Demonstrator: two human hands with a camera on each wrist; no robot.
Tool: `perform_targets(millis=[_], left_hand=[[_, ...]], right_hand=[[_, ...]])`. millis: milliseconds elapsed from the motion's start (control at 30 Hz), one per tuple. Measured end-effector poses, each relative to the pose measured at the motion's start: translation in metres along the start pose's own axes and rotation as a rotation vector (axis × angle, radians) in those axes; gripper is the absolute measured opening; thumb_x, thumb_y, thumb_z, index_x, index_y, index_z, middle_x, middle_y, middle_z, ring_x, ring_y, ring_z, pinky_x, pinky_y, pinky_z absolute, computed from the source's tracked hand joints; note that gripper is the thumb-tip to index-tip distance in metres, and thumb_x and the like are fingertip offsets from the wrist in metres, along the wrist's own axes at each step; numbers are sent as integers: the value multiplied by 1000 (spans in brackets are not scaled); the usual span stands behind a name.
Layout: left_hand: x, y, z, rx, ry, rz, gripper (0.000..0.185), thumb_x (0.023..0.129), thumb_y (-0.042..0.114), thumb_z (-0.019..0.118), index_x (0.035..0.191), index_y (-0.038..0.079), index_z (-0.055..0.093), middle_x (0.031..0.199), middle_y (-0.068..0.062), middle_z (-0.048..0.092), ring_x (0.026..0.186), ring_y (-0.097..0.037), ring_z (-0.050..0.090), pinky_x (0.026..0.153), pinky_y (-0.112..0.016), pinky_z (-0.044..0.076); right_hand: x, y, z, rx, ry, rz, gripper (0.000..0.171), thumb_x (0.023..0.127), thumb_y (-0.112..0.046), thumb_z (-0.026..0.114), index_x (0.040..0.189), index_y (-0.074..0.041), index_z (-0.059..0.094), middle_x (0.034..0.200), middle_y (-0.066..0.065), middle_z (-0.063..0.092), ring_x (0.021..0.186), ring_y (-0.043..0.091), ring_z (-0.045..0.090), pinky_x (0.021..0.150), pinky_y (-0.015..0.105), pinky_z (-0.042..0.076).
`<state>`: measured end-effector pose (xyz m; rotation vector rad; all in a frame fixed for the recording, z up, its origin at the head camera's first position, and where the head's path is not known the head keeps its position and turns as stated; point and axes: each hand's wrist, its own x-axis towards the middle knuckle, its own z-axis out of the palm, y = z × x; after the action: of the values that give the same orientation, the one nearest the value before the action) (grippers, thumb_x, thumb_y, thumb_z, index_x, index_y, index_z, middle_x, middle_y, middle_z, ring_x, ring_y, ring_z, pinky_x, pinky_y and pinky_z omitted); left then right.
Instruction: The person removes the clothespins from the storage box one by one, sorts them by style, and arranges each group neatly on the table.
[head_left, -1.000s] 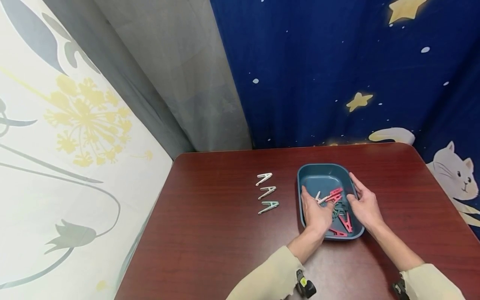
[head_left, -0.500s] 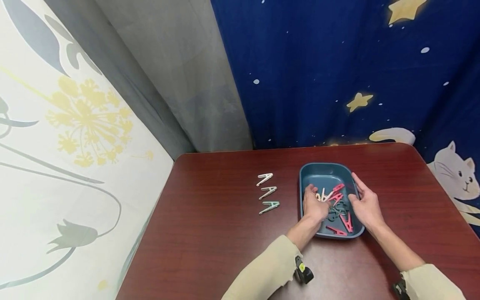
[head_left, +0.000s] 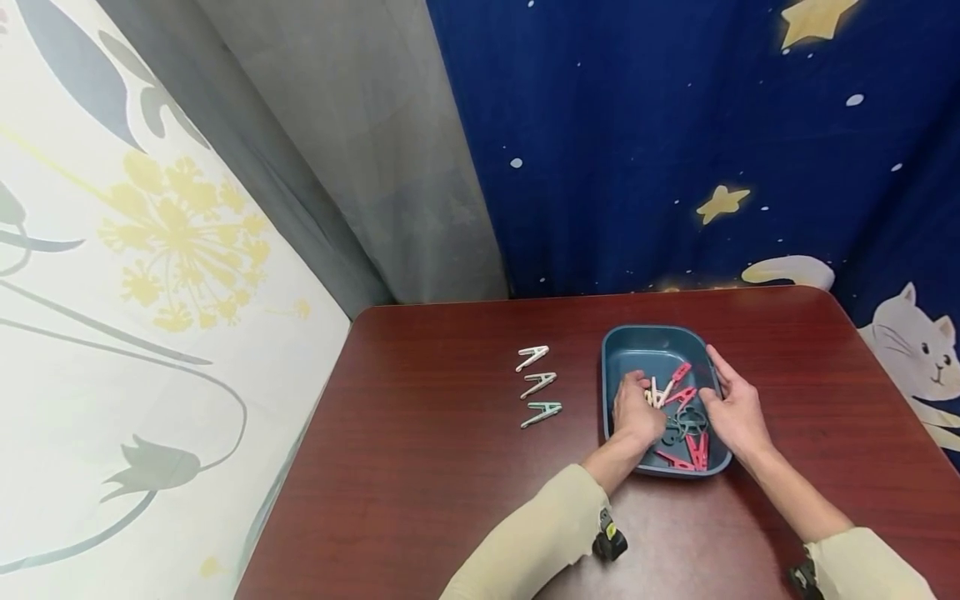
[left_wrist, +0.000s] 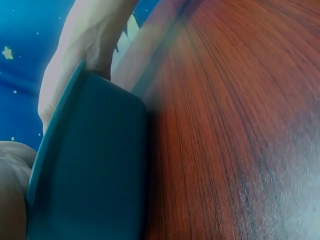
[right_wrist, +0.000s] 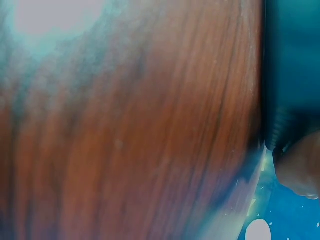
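Observation:
My left hand (head_left: 636, 417) reaches into a dark teal plastic tray (head_left: 637, 337). Its fingers are bent down beside a few white clothespins (head_left: 660, 393), and the fingertips are partly hidden, so whether they pinch one is unclear. My right hand (head_left: 735, 412) grips the tray's right rim, thumb inside and fingers outside. Several pink clothespins (head_left: 697, 450) and dark green clothespins (head_left: 686, 423) lie loose in the tray. In the left wrist view the side wall of the tray (left_wrist: 100, 165) hides the clothespins.
Left of the tray, three clothespins lie in a column on the brown wooden table (head_left: 435, 467): a white one (head_left: 532, 357), a pale one (head_left: 539, 383) and a light green one (head_left: 542, 412). A grey curtain (head_left: 360, 150) and a blue curtain (head_left: 622, 150) hang behind the table.
My left hand has shifted slightly right inside the tray and its fingers have bent more. The white and pink clothespins have been nudged right. The right hand still holds the rim.

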<state>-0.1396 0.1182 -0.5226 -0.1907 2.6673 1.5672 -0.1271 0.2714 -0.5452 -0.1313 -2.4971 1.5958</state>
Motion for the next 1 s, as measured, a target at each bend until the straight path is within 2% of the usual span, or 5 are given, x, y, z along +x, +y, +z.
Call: perform_targets(millis=[233, 467, 600, 867, 1000], left_hand=[[1, 0, 3, 2, 11, -4, 70, 66, -21, 76, 126, 12, 65, 107, 9, 68, 102, -7, 60, 96, -25, 48], [1, 0, 2, -299, 48, -21, 59, 71, -29, 72, 117, 7, 69, 101, 2, 74, 94, -12, 66, 86, -25, 55], [3, 0, 2, -363, 33, -4, 58, 71, -30, 75, 116, 8, 70, 101, 3, 73, 94, -11, 67, 87, -26, 56], [5, -1, 4, -152, -80, 83, 54, 78, -18, 82, 117, 16, 70, 104, 12, 72, 96, 0, 64, 88, -19, 52], [4, -2, 5, -80, -103, 114, 53, 79, -15, 84, 117, 20, 71, 104, 14, 70, 98, 0, 63, 89, -19, 51]], right_hand=[[-1, 0, -2, -12, 0, 16, 71, 104, 3, 50, 169, -14, 26, 162, 24, 39, 141, 44, 47, 86, -1, 37], [-1, -2, -1, -22, -1, 14, 72, 103, 4, 51, 169, -13, 27, 161, 24, 40, 140, 40, 48, 86, -2, 36], [-1, -3, -1, -19, -4, 11, 71, 104, 3, 52, 169, -14, 26, 162, 24, 39, 140, 44, 48, 87, -2, 35], [-1, -3, -1, -35, -5, 3, 70, 105, 2, 52, 169, -13, 27, 161, 24, 39, 138, 42, 49, 84, 0, 37], [-2, -2, -1, -48, -2, 5, 71, 104, 2, 52, 169, -13, 28, 161, 25, 40, 133, 36, 54, 79, 3, 39]])
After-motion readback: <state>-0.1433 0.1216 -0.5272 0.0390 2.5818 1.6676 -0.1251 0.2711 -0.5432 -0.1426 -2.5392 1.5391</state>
